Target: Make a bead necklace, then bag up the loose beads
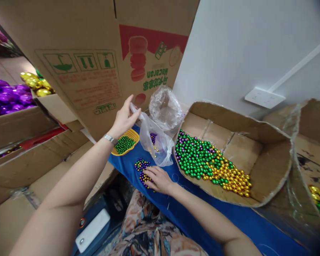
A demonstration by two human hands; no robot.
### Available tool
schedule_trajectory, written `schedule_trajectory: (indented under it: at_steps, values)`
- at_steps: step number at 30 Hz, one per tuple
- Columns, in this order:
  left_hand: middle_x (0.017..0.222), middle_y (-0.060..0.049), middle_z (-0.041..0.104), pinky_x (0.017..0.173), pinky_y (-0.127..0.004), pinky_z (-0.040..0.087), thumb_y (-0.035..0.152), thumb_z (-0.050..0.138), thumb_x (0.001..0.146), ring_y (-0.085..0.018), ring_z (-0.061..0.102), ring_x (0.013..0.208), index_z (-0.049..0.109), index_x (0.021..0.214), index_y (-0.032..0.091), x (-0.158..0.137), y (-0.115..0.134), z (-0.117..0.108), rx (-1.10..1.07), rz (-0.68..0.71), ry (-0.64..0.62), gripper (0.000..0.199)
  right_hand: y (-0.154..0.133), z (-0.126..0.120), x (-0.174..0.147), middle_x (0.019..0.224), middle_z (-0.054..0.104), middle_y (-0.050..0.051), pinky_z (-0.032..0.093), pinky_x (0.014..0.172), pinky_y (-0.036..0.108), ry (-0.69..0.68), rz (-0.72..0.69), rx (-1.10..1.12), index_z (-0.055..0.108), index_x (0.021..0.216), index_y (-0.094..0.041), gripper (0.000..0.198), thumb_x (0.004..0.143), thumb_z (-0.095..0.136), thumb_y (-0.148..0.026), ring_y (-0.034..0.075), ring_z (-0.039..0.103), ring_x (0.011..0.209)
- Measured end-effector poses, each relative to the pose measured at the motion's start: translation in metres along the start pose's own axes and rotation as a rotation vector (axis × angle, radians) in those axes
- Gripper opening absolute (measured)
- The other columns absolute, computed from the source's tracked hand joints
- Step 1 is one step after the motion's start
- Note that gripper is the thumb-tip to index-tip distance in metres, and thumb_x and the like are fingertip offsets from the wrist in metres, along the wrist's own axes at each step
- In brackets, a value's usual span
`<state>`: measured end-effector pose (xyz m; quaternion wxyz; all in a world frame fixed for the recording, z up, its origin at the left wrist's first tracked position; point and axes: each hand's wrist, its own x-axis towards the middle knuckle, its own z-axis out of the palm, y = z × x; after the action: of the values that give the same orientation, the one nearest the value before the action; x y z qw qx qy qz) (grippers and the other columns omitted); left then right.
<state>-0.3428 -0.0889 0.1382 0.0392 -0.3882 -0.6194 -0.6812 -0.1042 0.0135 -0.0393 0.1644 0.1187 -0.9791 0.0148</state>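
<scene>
My left hand [124,119] pinches the upper edge of a clear plastic bag [164,151] and lifts it. Some purple and gold beads [154,138] show in the bag, whose lower part lies on the blue cloth [129,174]. On that cloth, my right hand [160,180] lies with fingers stretched over a loose cluster of purple, gold and green beads [142,164]. Its palm side is hidden. Beside my left wrist stands a yellow basket [134,135] with green beads [124,145] in it.
A cut-down cardboard box [245,142] at the right contains green, purple and gold beads. Behind the bag sit a crumpled clear plastic liner [166,110] and a tall carton [96,32]. More boxes with shiny balls [9,94] stand left. A white phone-like object [93,231] lies low by my lap.
</scene>
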Motion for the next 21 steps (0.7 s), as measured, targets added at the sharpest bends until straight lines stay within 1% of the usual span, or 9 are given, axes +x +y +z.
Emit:
schedule_trajectory:
  at_steps: [3, 6, 8, 11, 13, 15, 18, 19, 21]
  values:
    - [0.095, -0.006, 0.068, 0.088, -0.040, 0.048, 0.042, 0.058, 0.088, -0.023, 0.064, 0.086, 0.035, 0.147, 0.021, -0.017, 0.002, -0.002, 0.406, 0.099, 0.007, 0.067, 0.020, 0.026, 0.033, 0.148, 0.040, 0.016, 0.037, 0.108, 0.050, -0.027, 0.041, 0.022, 0.047, 0.140, -0.022, 0.064, 0.087, 0.055, -0.057, 0.032, 0.036, 0.135]
    - [0.094, -0.006, 0.069, 0.087, -0.040, 0.049, 0.047, 0.046, 0.093, -0.022, 0.066, 0.085, 0.034, 0.147, 0.021, -0.033, 0.000, -0.004, 0.495, 0.114, 0.005, 0.061, 0.026, 0.049, 0.060, 0.153, 0.031, 0.014, 0.029, 0.109, 0.057, -0.038, 0.093, 0.031, 0.046, 0.142, -0.029, 0.068, 0.084, 0.054, -0.065, 0.037, 0.026, 0.140]
    - [0.097, -0.007, 0.069, 0.083, -0.038, 0.051, 0.049, 0.042, 0.095, -0.020, 0.067, 0.082, 0.040, 0.143, 0.020, -0.042, -0.004, -0.005, 0.390, 0.106, -0.001, 0.056, 0.026, 0.065, 0.066, 0.150, 0.036, 0.012, 0.028, 0.108, 0.059, -0.039, 0.113, 0.035, 0.050, 0.138, -0.031, 0.064, 0.083, 0.055, -0.064, 0.037, 0.028, 0.138]
    - [0.100, -0.007, 0.067, 0.078, -0.037, 0.053, 0.049, 0.042, 0.095, -0.019, 0.067, 0.078, 0.048, 0.136, 0.019, -0.050, -0.009, -0.008, 0.235, 0.063, 0.009, 0.052, 0.025, 0.082, 0.061, 0.136, 0.050, 0.012, 0.033, 0.106, 0.053, -0.017, 0.085, 0.077, 0.063, 0.121, -0.025, 0.043, 0.086, 0.060, -0.049, 0.032, 0.039, 0.128]
    - [0.103, -0.008, 0.067, 0.077, -0.036, 0.053, 0.047, 0.044, 0.095, -0.018, 0.067, 0.078, 0.049, 0.134, 0.019, -0.055, -0.009, -0.009, 0.203, 0.062, 0.028, 0.049, 0.027, 0.084, 0.055, 0.122, 0.057, 0.011, 0.039, 0.102, 0.044, 0.014, 0.071, 0.122, 0.067, 0.108, -0.020, 0.028, 0.088, 0.060, -0.039, 0.026, 0.045, 0.117]
    - [0.108, -0.008, 0.065, 0.079, -0.036, 0.053, 0.042, 0.047, 0.095, -0.018, 0.066, 0.083, 0.052, 0.131, 0.019, -0.066, -0.010, -0.008, 0.244, 0.093, 0.095, 0.043, 0.031, 0.081, 0.050, 0.112, 0.058, 0.010, 0.041, 0.097, 0.038, 0.038, 0.068, 0.137, 0.066, 0.099, -0.018, 0.020, 0.091, 0.057, -0.035, 0.022, 0.048, 0.106]
    - [0.107, -0.009, 0.063, 0.081, -0.034, 0.051, 0.029, 0.050, 0.094, -0.019, 0.061, 0.093, 0.058, 0.116, 0.017, -0.108, -0.020, 0.002, 0.364, 0.198, 0.274, 0.026, 0.037, 0.075, 0.047, 0.101, 0.058, 0.007, 0.040, 0.094, 0.037, 0.045, 0.059, 0.080, 0.063, 0.093, -0.018, 0.020, 0.094, 0.050, -0.033, 0.020, 0.047, 0.097]
    - [0.099, -0.008, 0.063, 0.080, -0.033, 0.051, 0.025, 0.050, 0.094, -0.018, 0.060, 0.090, 0.059, 0.109, 0.016, -0.129, -0.028, 0.008, 0.386, 0.249, 0.281, 0.019, 0.039, 0.075, 0.045, 0.099, 0.057, 0.007, 0.040, 0.093, 0.037, 0.039, 0.048, 0.055, 0.063, 0.093, -0.018, 0.020, 0.095, 0.049, -0.033, 0.020, 0.047, 0.095]
    - [0.094, -0.007, 0.061, 0.079, -0.032, 0.051, 0.018, 0.052, 0.092, -0.018, 0.059, 0.088, 0.057, 0.104, 0.016, -0.177, -0.051, 0.019, 0.427, 0.322, 0.080, 0.013, 0.041, 0.076, 0.042, 0.096, 0.056, 0.007, 0.039, 0.090, 0.037, 0.018, 0.018, 0.022, 0.062, 0.093, -0.018, 0.020, 0.094, 0.049, -0.033, 0.020, 0.046, 0.093]
